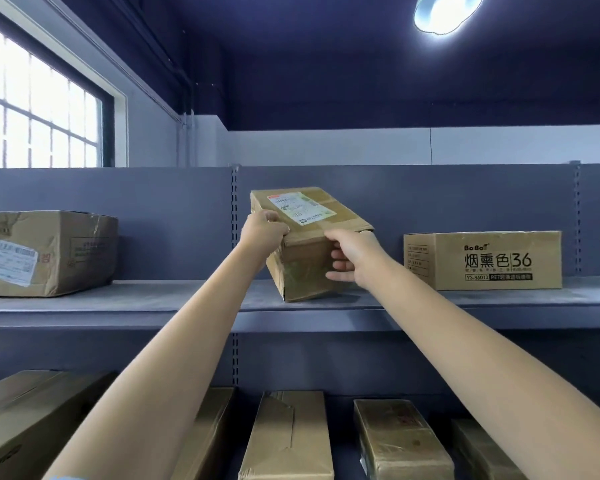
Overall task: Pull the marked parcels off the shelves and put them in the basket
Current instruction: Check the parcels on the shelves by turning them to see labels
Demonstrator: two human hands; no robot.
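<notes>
Two bare forearms reach up from the bottom edge toward the upper shelf (187, 303). Left hand (264, 227) grips the near top-left corner of the parcel (309, 244), fingers curled over the top edge. Right hand (352, 255) holds the parcel's near right side, thumb on the top edge and fingers (340, 266) wrapped across the front face. Parcel position: tilted, with its near bottom edge resting on the upper shelf board and its far end raised, top face angled toward the camera. A white shipping label (300, 207) sits on the top face, just beyond the left hand. To the right of the grip, apart from the parcel, a printed box (484, 259) with dark lettering and the number 36 stands flat on the same shelf. To the left of the grip, well apart, a large dented box (45, 252) with a white label on its front stands on the same board. Below the grip, on the lower shelf, a row of taped boxes (288, 438) lies side by side, partly hidden by the forearms. Above and left of the grip is a barred window (39, 102); above and right, a ceiling lamp (445, 10) is lit.
</notes>
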